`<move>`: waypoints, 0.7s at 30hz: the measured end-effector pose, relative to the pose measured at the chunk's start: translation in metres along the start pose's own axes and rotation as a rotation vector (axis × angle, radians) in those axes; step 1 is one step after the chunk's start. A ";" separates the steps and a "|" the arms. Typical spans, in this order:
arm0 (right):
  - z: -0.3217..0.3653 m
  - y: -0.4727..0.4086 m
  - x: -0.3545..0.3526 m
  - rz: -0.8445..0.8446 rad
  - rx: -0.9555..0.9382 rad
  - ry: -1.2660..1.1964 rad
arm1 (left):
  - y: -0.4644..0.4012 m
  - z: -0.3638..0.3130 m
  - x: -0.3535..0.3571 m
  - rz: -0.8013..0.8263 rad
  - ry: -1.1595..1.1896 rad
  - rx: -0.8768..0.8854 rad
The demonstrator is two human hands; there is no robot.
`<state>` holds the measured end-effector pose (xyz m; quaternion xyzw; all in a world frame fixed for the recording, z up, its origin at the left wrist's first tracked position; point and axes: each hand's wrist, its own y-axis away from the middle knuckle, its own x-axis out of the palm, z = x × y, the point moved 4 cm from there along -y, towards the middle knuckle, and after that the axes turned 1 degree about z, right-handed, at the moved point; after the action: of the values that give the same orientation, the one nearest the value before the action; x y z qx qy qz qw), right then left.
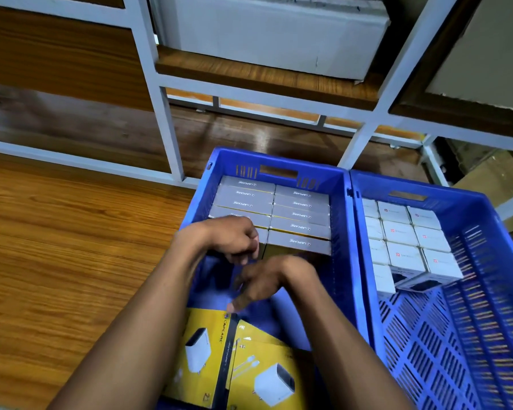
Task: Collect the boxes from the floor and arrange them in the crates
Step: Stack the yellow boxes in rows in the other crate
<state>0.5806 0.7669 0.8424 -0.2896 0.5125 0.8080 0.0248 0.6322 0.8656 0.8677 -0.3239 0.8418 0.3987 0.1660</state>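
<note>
The left blue crate [196,208] sits on the wood floor [71,232]. Inside it, the left hand [234,241] curls its fingers on a grey LAPCARE box [261,235] in the upright rows; the grip is partly hidden. Nearer the camera, yellow boxes [208,350] lie flat, one reading LAPCARE. The right hand [261,285] hangs relaxed, blurred. Rightward, the second crate [486,232] holds white boxes [403,255] with unreadable red logos.

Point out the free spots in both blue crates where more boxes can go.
Right crate: its near half is bare slatted floor, bordered by the white boxes at the far end. Left crate: only a bare strip between the grey boxes and yellow boxes, crowded by both hands.
</note>
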 end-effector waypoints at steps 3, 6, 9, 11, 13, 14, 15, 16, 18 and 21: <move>0.022 -0.014 0.007 0.028 -0.029 0.038 | 0.005 0.002 -0.006 -0.087 0.029 0.033; 0.035 -0.030 0.014 0.018 -0.066 0.129 | 0.010 0.000 -0.012 -0.201 0.064 0.075; 0.043 -0.039 0.018 -0.004 -0.075 0.159 | 0.011 -0.001 -0.018 -0.282 0.030 0.086; 0.048 -0.040 0.019 0.012 -0.067 0.122 | 0.009 0.002 -0.018 -0.277 -0.013 0.078; 0.048 -0.040 0.018 0.033 -0.074 0.061 | 0.008 0.003 -0.016 -0.257 -0.069 0.074; 0.048 -0.038 0.015 0.031 -0.086 0.038 | 0.008 0.003 -0.015 -0.254 -0.087 0.079; 0.046 -0.032 0.010 0.019 -0.101 0.005 | 0.008 0.004 -0.016 -0.255 -0.086 0.084; 0.043 -0.024 0.004 0.007 -0.110 -0.051 | 0.009 0.003 -0.018 -0.257 -0.079 0.090; 0.029 -0.007 -0.007 -0.013 -0.144 -0.275 | 0.010 0.004 -0.020 -0.261 -0.098 0.101; -0.006 0.017 -0.020 -0.149 -0.150 -0.640 | 0.008 0.007 -0.021 -0.267 -0.147 0.128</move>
<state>0.5946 0.7595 0.8642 -0.0591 0.3952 0.8894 0.2220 0.6420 0.8833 0.8796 -0.3916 0.8003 0.3416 0.2991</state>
